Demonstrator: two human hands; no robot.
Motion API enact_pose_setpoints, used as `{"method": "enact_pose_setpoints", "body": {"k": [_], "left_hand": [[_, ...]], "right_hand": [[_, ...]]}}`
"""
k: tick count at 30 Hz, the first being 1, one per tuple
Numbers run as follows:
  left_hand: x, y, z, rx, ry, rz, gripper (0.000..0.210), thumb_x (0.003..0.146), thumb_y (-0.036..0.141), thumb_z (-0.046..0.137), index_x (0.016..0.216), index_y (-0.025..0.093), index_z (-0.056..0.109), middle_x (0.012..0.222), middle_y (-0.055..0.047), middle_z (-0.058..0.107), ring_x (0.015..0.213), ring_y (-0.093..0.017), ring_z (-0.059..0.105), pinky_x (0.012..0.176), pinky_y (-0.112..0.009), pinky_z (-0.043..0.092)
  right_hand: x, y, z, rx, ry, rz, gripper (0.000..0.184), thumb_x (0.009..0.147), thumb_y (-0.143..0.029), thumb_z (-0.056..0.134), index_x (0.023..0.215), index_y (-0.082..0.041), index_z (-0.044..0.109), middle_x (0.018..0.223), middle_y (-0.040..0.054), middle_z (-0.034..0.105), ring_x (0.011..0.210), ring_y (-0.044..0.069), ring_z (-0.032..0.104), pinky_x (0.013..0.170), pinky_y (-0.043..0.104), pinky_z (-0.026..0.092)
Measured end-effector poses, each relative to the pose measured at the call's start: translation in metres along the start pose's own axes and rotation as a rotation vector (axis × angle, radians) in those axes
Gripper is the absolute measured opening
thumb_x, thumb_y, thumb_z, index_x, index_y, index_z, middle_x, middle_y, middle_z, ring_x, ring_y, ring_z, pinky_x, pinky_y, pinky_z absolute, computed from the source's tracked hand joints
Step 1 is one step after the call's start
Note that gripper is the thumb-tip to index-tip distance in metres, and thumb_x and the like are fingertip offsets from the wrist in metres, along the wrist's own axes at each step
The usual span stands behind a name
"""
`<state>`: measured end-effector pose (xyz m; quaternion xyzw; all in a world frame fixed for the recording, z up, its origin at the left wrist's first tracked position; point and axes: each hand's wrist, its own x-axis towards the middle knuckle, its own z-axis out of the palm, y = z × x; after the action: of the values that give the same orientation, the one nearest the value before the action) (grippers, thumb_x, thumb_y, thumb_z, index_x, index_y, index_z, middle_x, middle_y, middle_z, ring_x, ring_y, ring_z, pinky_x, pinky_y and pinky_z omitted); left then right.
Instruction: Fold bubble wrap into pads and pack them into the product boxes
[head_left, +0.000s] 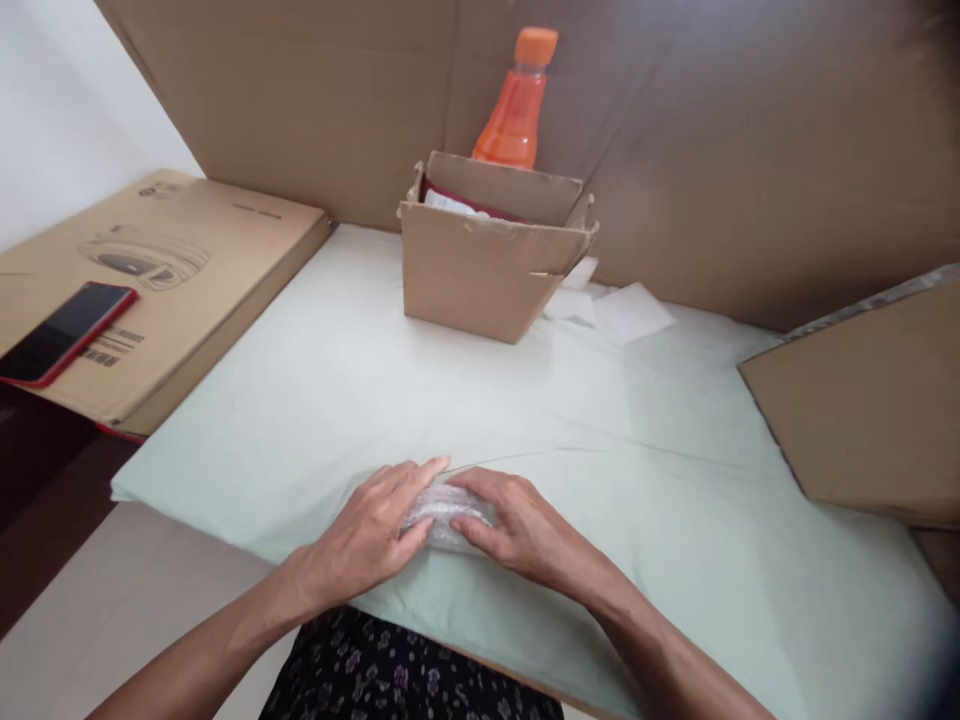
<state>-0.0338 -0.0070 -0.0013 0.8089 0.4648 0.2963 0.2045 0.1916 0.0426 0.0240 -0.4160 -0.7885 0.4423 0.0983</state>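
A small bundle of clear bubble wrap (448,512) lies on the pale green cloth (315,380) near the table's front edge. My left hand (382,518) grips its left end, the fingers over the top and the thumb on the near side. From the right, my right hand (514,522) closes round the other end, its thumb and fingers curled about the wrap. Both thumbs point inward over the bundle. Whatever may be inside the wrap cannot be made out.
An open cardboard box (472,275) with packets inside stands at the back, an orange bottle (517,105) behind it. White sheets (634,312) lie to its right. At left, a phone (67,335) rests on a flat carton (217,245). A cardboard piece (877,400) stands at right.
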Motion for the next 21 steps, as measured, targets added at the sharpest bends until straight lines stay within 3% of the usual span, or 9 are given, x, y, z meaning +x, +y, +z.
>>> {"method": "enact_pose_setpoints", "body": {"k": [2,4,8,11,14,17,21], "left_hand": [[0.019,0.0,-0.008,0.027,0.033,0.058,0.058,0.094,0.021,0.06,0.149,0.023,0.04,0.115,-0.009,0.07,0.102,-0.022,0.069,0.088,-0.036,0.059],[0.051,-0.002,-0.02,0.108,0.15,0.132,0.054,0.094,0.024,0.062,0.146,0.021,0.045,0.123,-0.013,0.067,0.113,-0.026,0.066,0.097,-0.041,0.057],[0.142,-0.007,-0.046,0.32,0.381,0.222,0.049,0.093,0.016,0.056,0.141,0.018,0.052,0.143,-0.017,0.058,0.138,-0.032,0.051,0.116,-0.052,0.042],[0.214,-0.016,-0.06,0.403,0.383,0.205,0.059,0.086,0.011,0.055,0.145,0.016,0.051,0.151,-0.016,0.054,0.148,-0.034,0.04,0.124,-0.057,0.026],[0.26,-0.027,-0.068,0.432,0.294,0.144,0.05,0.082,0.009,0.053,0.13,0.017,0.063,0.129,-0.014,0.069,0.13,-0.034,0.058,0.117,-0.057,0.034],[0.269,-0.03,-0.072,0.405,0.219,0.13,0.031,0.081,0.009,0.051,0.102,0.017,0.072,0.104,-0.01,0.075,0.102,-0.028,0.069,0.098,-0.048,0.05],[0.231,-0.007,-0.072,0.383,0.241,0.293,0.02,0.084,0.01,0.052,0.091,0.017,0.07,0.095,-0.007,0.076,0.092,-0.025,0.07,0.09,-0.043,0.053]], "right_hand": [[-0.003,0.005,-0.008,0.013,0.053,0.02,0.024,0.092,-0.029,0.06,0.112,-0.019,0.07,0.106,0.0065,0.076,0.089,0.022,0.068,0.076,0.031,0.048],[-0.009,0.012,-0.016,0.106,0.151,0.062,0.023,0.093,-0.035,0.058,0.103,-0.019,0.071,0.095,0.0051,0.075,0.081,0.02,0.066,0.069,0.028,0.047],[-0.033,0.028,-0.025,0.288,0.344,0.123,0.029,0.093,-0.046,0.06,0.094,-0.019,0.071,0.088,0.0036,0.073,0.079,0.018,0.066,0.069,0.026,0.049],[-0.059,0.04,-0.023,0.311,0.427,0.163,0.029,0.091,-0.048,0.064,0.092,-0.02,0.072,0.088,0.0031,0.073,0.08,0.018,0.067,0.072,0.026,0.051],[-0.083,0.051,-0.018,0.339,0.478,0.208,0.031,0.091,-0.05,0.065,0.093,-0.02,0.072,0.087,0.0031,0.074,0.079,0.018,0.068,0.07,0.026,0.053],[-0.102,0.062,-0.018,0.359,0.536,0.245,0.034,0.089,-0.052,0.067,0.092,-0.019,0.073,0.085,0.0038,0.074,0.077,0.019,0.068,0.069,0.027,0.054],[-0.12,0.068,-0.036,0.34,0.667,0.267,0.035,0.084,-0.053,0.073,0.091,-0.019,0.076,0.082,0.0048,0.074,0.074,0.02,0.069,0.065,0.027,0.055]]}}
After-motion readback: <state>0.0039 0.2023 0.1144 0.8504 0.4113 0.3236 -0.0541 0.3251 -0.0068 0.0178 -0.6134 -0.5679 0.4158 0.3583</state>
